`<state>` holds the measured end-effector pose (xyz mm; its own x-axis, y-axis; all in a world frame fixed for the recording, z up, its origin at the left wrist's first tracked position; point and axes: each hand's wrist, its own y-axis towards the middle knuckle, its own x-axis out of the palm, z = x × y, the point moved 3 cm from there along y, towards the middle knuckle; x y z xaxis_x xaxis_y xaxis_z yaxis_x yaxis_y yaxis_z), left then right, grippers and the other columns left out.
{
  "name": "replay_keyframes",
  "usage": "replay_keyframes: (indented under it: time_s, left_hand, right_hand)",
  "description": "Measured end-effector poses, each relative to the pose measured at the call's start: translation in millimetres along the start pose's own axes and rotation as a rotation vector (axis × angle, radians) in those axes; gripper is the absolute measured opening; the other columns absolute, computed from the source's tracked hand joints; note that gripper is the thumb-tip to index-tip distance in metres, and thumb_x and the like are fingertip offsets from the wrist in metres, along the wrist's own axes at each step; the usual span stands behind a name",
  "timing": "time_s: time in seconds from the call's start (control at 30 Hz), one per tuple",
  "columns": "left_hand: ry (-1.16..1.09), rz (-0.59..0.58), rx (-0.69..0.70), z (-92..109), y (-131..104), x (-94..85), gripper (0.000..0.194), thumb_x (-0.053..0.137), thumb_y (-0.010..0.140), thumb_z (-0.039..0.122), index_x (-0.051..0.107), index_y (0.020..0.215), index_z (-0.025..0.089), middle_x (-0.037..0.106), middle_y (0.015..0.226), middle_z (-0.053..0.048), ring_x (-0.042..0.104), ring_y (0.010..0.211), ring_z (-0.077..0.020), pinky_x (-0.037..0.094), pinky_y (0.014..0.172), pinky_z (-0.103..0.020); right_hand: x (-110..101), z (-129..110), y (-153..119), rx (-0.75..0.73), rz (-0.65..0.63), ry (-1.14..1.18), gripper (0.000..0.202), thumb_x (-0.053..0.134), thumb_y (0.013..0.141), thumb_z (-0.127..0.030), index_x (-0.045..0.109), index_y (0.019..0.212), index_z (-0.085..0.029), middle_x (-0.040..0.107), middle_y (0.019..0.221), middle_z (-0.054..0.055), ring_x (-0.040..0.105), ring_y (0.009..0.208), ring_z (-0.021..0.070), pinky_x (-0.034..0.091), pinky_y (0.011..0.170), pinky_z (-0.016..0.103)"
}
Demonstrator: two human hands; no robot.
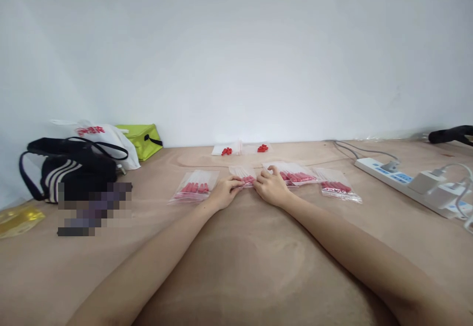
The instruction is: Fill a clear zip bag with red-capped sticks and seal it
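A clear zip bag (241,171) with red-ended thin white sticks lies between my hands at the middle of the table. My left hand (222,193) pinches its near left edge. On the near right edge, the fingers of my right hand (271,187) are closed, with the index finger raised and bent. Left of my left hand rests a similar bag (194,186) with several red-ended pieces. Beyond my right hand, overlapping bags (297,175) hold more of them, and another bag (337,186) lies farther right. My fingers partly cover the middle bag's opening edge.
Two small bags with red pieces (226,152) (262,148) lie near the wall. A white power strip (402,183) with plugs and cables stands right. On the left are a black bag (74,168), a white plastic bag (127,146), a green box bag (138,141) and a yellow packet (20,221).
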<state>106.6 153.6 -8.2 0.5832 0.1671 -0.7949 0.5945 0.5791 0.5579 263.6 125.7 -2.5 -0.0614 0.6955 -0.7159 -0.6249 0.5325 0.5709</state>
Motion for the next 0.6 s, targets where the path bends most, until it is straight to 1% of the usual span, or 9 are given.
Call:
replay_keyframes:
  time_s: [0.1,0.2,0.27,0.33,0.4,0.47,0.6]
  left_hand:
    - [0.087,0.027,0.02,1,-1,-0.9,0.017,0.054,0.079,0.013,0.063,0.093,0.018,0.061,0.095,-0.005,0.059,0.085,-0.0156,0.05,0.076,-0.029]
    - [0.276,0.068,0.076,4,-3,-4.3,0.018,0.054,0.079,0.013,0.063,0.094,0.018,0.06,0.097,-0.007,0.058,0.088,-0.0183,0.049,0.077,-0.032]
    - [0.381,0.044,0.129,7,-4,-5.2,0.016,0.053,0.079,0.012,0.063,0.09,0.018,0.062,0.092,-0.006,0.058,0.084,-0.018,0.049,0.073,-0.03]
    - [0.447,-0.009,0.174,7,-5,-5.0,0.013,0.052,0.08,0.011,0.063,0.085,0.017,0.063,0.085,-0.005,0.059,0.077,-0.0165,0.048,0.068,-0.027]
    - [0.489,-0.046,0.195,7,-6,-4.9,0.013,0.051,0.08,0.011,0.063,0.083,0.015,0.063,0.083,-0.004,0.059,0.073,-0.0158,0.047,0.065,-0.026]
    - [0.499,-0.056,0.204,7,-7,-5.3,0.013,0.05,0.08,0.01,0.062,0.081,0.014,0.064,0.083,-0.005,0.059,0.074,-0.0158,0.047,0.065,-0.025]
    - [0.488,-0.015,0.216,8,-7,-7.0,0.015,0.049,0.081,0.01,0.062,0.077,0.014,0.064,0.084,-0.004,0.06,0.073,-0.0157,0.047,0.065,-0.026]
  right_hand:
    - [2,4,-4,-0.016,0.018,-0.001,0.026,0.043,0.081,-0.014,0.06,0.062,-0.019,0.059,0.061,0.002,0.044,0.071,0.0155,0.021,0.084,0.04]
    - [1,7,-10,-0.028,0.06,0.007,0.024,0.044,0.081,-0.014,0.06,0.062,-0.018,0.059,0.061,0.002,0.044,0.069,0.0141,0.019,0.086,0.039]
    - [-1,8,-14,-0.033,0.093,0.01,0.024,0.044,0.081,-0.014,0.059,0.063,-0.017,0.059,0.062,0.002,0.043,0.068,0.0132,0.018,0.087,0.039]
    - [-2,9,-17,-0.032,0.121,0.01,0.023,0.044,0.081,-0.013,0.059,0.064,-0.017,0.059,0.061,0.001,0.043,0.067,0.0124,0.018,0.087,0.039]
    - [-3,10,-18,-0.031,0.141,0.007,0.024,0.043,0.082,-0.012,0.059,0.065,-0.017,0.058,0.058,0.0,0.042,0.066,0.0121,0.017,0.088,0.039]
    - [-4,11,-19,-0.024,0.154,0.001,0.024,0.043,0.082,-0.012,0.059,0.065,-0.017,0.056,0.056,0.0,0.042,0.065,0.0119,0.017,0.088,0.039]
    - [-4,12,-19,-0.03,0.155,0.011,0.024,0.043,0.081,-0.011,0.059,0.063,-0.017,0.057,0.056,-0.001,0.041,0.064,0.0114,0.016,0.088,0.04]
